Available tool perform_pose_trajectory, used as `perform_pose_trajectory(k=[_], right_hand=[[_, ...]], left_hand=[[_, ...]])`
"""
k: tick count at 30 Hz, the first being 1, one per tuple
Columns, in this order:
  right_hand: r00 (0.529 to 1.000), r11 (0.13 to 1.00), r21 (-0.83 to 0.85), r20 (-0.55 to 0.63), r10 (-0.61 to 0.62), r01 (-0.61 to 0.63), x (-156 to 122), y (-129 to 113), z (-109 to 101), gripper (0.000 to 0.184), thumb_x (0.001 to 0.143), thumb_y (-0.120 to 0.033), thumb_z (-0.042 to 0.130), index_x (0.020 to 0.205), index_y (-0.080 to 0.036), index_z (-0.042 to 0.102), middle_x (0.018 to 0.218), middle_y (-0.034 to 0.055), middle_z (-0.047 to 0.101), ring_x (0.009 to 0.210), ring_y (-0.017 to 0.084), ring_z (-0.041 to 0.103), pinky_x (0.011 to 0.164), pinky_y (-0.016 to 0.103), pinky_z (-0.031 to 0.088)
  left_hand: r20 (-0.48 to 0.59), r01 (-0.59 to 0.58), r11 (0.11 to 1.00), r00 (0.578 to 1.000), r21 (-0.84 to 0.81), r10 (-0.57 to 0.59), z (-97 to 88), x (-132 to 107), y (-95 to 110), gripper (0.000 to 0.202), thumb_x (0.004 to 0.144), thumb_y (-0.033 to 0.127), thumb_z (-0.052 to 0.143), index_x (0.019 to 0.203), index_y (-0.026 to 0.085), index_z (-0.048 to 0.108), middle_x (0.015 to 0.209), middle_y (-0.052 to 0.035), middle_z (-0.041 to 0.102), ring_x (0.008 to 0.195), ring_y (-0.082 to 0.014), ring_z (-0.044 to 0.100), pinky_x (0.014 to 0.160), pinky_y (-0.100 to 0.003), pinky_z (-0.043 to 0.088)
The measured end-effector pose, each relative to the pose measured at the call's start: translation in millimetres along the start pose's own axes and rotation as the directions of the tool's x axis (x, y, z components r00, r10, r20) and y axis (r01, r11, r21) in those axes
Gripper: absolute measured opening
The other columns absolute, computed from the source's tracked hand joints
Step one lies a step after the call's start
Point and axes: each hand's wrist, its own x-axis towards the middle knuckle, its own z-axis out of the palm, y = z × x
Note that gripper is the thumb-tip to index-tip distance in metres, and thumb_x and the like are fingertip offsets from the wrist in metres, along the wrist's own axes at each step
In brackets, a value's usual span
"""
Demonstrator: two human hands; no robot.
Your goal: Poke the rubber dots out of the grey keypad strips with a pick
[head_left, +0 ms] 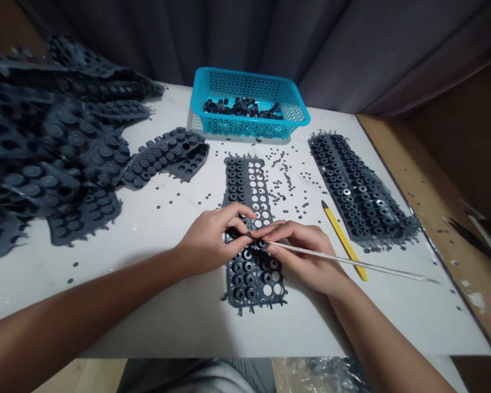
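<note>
A black rubber sheet (237, 180) of moulded round parts lies lengthwise before me, with open round holes along much of its right side. Over its middle, my left hand (213, 234) has thumb and fingers closed at a small black rubber piece (249, 236), partly hidden by the fingertips. My right hand (305, 248) meets it there, fingertips pinched together. A thin whitish stick (352, 260) runs from the right fingertips out past the wrist to the right; its inner end is hidden at the fingers.
A blue basket (249, 128) holding loose black parts stands at the back. Rubber sheets (65, 131) are heaped at left; another sheet (360, 191) lies at right beside a yellow-handled tool (343, 240). Small black discs (286, 180) litter the white table (167, 322).
</note>
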Motion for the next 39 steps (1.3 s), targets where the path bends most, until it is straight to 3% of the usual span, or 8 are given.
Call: perform_pose_trajectory(k=[12, 32, 39], right_hand=[[0.998, 0.998, 0.035, 0.036, 0.047, -0.049, 1, -2, 0, 0.003, 0.088, -0.024, 0.061, 0.09, -0.021, 0.06, 0.103, 0.0077, 0.071, 0.096, 0.019, 0.067, 0.083, 0.034, 0.054], [0.997, 0.993, -0.093, 0.046, -0.069, 0.073, 0, 8, 0, 0.005, 0.091, -0.022, 0.056, 0.095, -0.023, 0.059, 0.105, 0.007, 0.068, 0.101, 0.018, 0.064, 0.084, 0.035, 0.053], [1.0, 0.998, -0.064, 0.006, -0.018, 0.019, 0, 8, 0, 0.005, 0.091, -0.023, 0.056, 0.095, -0.023, 0.059, 0.109, 0.0067, 0.067, 0.101, 0.017, 0.064, 0.085, 0.035, 0.053]], left_hand=[[0.02, -0.006, 1.0, 1.0, -0.001, 0.006, -1.4, 0, -2, 0.026, 0.077, 0.02, 0.061, 0.102, 0.024, 0.055, 0.076, 0.0059, 0.071, 0.066, -0.011, 0.064, 0.058, -0.021, 0.043], [0.067, -0.011, 1.0, 0.998, 0.001, 0.011, -1.3, 0, 1, 0.021, 0.076, 0.02, 0.06, 0.097, 0.024, 0.055, 0.073, 0.0066, 0.07, 0.068, -0.0114, 0.064, 0.06, -0.021, 0.043], [0.074, -0.02, 1.0, 0.997, -0.023, 0.021, -0.3, -2, -1, 0.022, 0.076, 0.019, 0.062, 0.096, 0.025, 0.054, 0.076, 0.0073, 0.071, 0.074, -0.0117, 0.065, 0.064, -0.021, 0.045]])
